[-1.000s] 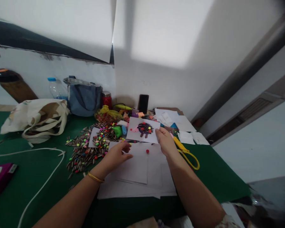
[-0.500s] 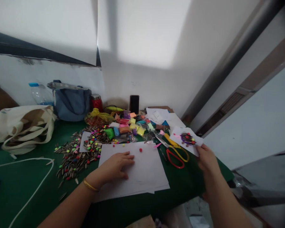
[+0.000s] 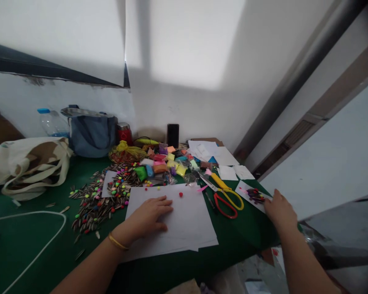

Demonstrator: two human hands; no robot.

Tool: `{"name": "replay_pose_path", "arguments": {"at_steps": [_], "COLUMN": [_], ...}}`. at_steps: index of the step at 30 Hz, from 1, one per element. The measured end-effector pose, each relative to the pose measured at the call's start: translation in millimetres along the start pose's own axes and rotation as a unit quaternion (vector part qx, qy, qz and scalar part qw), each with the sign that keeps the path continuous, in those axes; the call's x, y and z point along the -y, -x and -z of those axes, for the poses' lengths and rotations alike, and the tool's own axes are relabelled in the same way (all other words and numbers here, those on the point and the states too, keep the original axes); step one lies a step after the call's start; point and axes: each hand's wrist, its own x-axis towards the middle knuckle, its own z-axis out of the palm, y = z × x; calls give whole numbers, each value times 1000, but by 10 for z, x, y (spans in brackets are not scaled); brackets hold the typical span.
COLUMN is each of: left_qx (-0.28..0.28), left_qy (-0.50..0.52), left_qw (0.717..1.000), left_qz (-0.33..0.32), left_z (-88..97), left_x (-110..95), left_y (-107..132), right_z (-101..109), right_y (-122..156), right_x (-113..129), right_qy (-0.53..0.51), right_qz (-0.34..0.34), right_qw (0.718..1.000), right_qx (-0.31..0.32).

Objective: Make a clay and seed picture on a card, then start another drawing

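Note:
My left hand lies flat on a stack of white paper, its fingers spread and a gold bangle on the wrist. Two small red balls and a yellow one sit near the sheet's top edge. Off to the right, my right hand pinches the right edge of a small white paper card close to the table's side edge. The card carries a dark cluster of striped seeds with red dots. Scissors with one yellow and one red handle lie between the stack and the card, beside a dark pen.
Sunflower seeds mixed with coloured balls are heaped left of the paper. Behind are coloured clay packets, a phone leaning on the wall, a red flask and a blue bag. White paper squares lie behind the scissors.
My right hand has moved right and slightly down with the card, bringing it near the table's side edge. Two white paper squares behind it are now uncovered. My left hand stays on the stack.

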Motion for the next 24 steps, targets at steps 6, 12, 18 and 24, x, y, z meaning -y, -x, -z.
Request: {"name": "replay_pose_path", "arguments": {"at_steps": [6, 12, 18, 24], "left_qx": [-17, -52, -66, -69], "left_qy": [-10, -37, -46, -47], "left_qw": [1000, 998, 997, 996], "left_qz": [-8, 7, -1, 10], "left_z": [-54, -102, -92, -117], "left_x": [12, -4, 8, -7], "left_y": [-2, 11, 14, 25], "right_z": [214, 499, 361, 53], "right_y": [243, 885, 1309, 1213], "right_x": [822, 1971, 2573, 2810], "right_qy": [-85, -161, -84, -42], "right_qz": [235, 425, 509, 458], "right_qw": [968, 881, 833, 861], "right_qx": [-37, 130, 198, 217]}}
